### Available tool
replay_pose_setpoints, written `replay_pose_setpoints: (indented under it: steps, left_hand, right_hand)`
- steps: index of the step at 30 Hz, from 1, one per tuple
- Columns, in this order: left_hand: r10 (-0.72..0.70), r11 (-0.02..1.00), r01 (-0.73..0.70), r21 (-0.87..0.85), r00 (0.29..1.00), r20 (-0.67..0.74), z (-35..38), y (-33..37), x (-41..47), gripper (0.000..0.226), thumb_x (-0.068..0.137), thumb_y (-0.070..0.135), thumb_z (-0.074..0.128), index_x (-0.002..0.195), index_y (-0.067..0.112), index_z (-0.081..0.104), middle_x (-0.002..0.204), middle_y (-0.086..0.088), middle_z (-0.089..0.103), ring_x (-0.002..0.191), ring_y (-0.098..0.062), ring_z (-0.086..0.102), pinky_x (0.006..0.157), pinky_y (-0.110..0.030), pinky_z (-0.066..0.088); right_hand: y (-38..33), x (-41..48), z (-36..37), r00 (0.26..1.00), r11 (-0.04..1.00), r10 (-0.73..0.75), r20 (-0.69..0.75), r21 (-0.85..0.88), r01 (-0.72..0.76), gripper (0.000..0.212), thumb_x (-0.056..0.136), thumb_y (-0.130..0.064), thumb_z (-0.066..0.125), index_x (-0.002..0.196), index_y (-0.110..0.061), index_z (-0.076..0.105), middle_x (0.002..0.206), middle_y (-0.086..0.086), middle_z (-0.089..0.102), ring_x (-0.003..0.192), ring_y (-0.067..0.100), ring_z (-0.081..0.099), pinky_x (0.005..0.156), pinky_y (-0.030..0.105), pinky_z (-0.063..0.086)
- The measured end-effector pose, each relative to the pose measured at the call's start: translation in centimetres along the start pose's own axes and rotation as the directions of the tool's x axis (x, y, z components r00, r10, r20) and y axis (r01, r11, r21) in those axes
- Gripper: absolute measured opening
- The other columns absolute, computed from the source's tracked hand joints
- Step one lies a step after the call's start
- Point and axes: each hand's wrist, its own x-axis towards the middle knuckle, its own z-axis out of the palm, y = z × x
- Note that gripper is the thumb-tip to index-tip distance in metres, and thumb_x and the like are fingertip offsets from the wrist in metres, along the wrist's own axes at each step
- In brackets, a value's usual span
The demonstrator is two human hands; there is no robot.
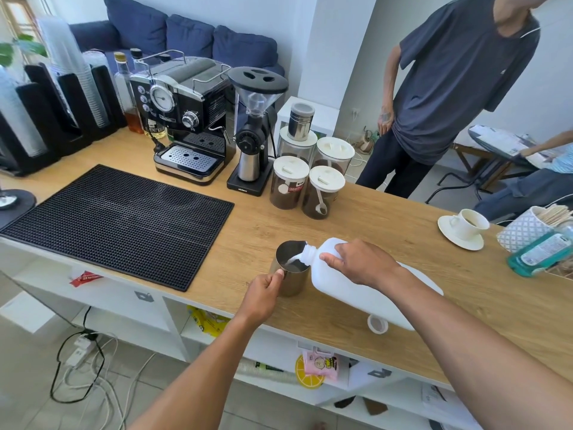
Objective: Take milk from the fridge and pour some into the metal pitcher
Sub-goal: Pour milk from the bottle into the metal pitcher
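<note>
Milk runs from my tilted jug (356, 287) into the metal pitcher (290, 270) near the worktop (387, 231) edge.

My right hand (361, 263) grips the jug's shoulder; my left hand (263, 294) is closed on the pitcher's handle. Tip further and the stream may overshoot the rim; the loose cap (377, 324) by the edge could roll off.

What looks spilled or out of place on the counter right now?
No spill shows. Milk runs from the tilted white jug straight into the metal pitcher. The jug's cap lies loose on the wooden counter near the front edge, where it could get knocked off.
</note>
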Motion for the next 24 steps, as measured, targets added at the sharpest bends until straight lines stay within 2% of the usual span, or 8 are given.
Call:
replay_pose_setpoints:
  steps: [4,10,14,18,24]
  left_hand:
    - [-0.002,1.0,0.002,0.009,1.0,0.0,-0.02,0.03,0.03,0.053,0.104,0.041,0.042,0.06,0.013,0.035,0.058,-0.006,0.03,0.05,-0.014,0.022,0.051,-0.03,0.018]
    - [0.003,1.0,-0.003,-0.009,1.0,0.002,0.02,0.15,-0.05,0.053,0.105,0.038,0.042,0.059,0.013,0.034,0.057,-0.004,0.028,0.049,-0.012,0.021,0.05,-0.03,0.017]
    - [0.005,1.0,-0.005,-0.011,1.0,-0.003,0.03,0.12,-0.04,0.052,0.105,0.036,0.043,0.059,0.015,0.031,0.054,0.0,0.027,0.047,-0.01,0.019,0.049,-0.028,0.016]
    - [0.009,1.0,-0.009,-0.021,1.0,-0.003,0.01,0.26,-0.13,0.052,0.105,0.035,0.043,0.058,0.015,0.032,0.054,0.001,0.027,0.047,-0.01,0.02,0.048,-0.028,0.016]
    - [0.006,1.0,-0.007,-0.019,1.0,-0.009,-0.05,0.31,-0.17,0.052,0.105,0.036,0.043,0.06,0.012,0.035,0.058,-0.005,0.028,0.05,-0.013,0.021,0.049,-0.029,0.016]
  right_hand:
    - [-0.04,0.06,0.11,1.0,1.0,0.002,0.001,-0.007,-0.002,0.061,0.097,-0.061,0.029,0.077,-0.01,0.056,0.067,-0.001,0.051,0.07,0.022,0.056,0.06,0.037,0.044]
    - [-0.08,0.18,-0.23,1.0,0.999,-0.018,0.011,-0.038,0.019,0.058,0.098,-0.059,0.03,0.074,-0.012,0.052,0.066,-0.001,0.048,0.066,0.019,0.048,0.054,0.031,0.034]
    - [-0.2,0.29,-0.4,0.999,0.999,-0.017,0.028,-0.038,0.018,0.057,0.098,-0.06,0.03,0.074,-0.013,0.052,0.073,0.002,0.051,0.07,0.021,0.052,0.057,0.033,0.038]
    - [-0.14,0.36,-0.4,0.999,0.999,-0.015,0.032,-0.028,0.016,0.054,0.098,-0.059,0.031,0.066,-0.017,0.046,0.069,-0.001,0.047,0.068,0.02,0.05,0.057,0.033,0.037]
    - [-0.21,0.59,-0.45,0.999,0.999,-0.009,0.041,-0.04,0.01,0.055,0.098,-0.059,0.031,0.069,-0.016,0.048,0.068,-0.002,0.047,0.064,0.017,0.047,0.055,0.031,0.035]
